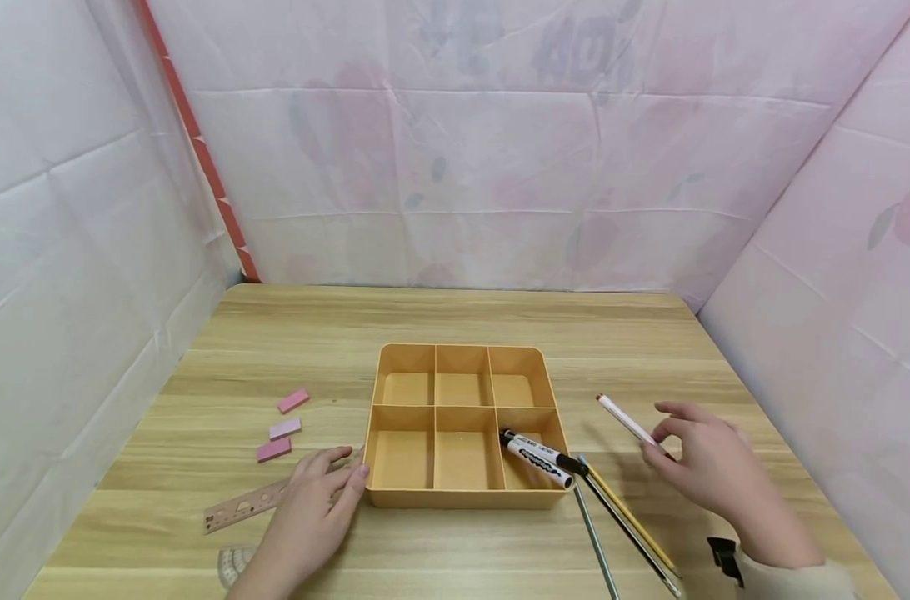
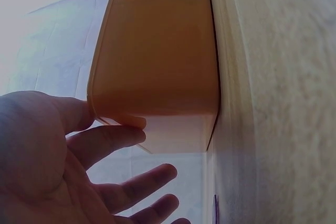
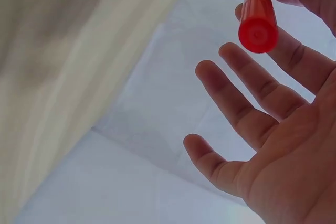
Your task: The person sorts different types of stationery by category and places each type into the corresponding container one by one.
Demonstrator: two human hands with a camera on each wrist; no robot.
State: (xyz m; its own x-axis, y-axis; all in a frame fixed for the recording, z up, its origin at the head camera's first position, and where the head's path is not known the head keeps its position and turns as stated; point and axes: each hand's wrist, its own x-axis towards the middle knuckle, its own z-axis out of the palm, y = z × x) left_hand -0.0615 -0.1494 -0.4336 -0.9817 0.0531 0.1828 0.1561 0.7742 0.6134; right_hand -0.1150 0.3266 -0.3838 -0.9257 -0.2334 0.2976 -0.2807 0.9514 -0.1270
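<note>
I find two markers propped in the box, a red-capped marker pinched by my right hand beside it, my loose left hand touching its corner, pencils and erasers outside

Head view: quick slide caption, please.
Left hand touches the tray while the right hand pinches a red-tipped marker.

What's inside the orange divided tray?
Two markers sit slanted in the near-right compartment, at least one jutting out. What lies directly beneath them is covered. Nothing shows in the other five compartments.
</note>
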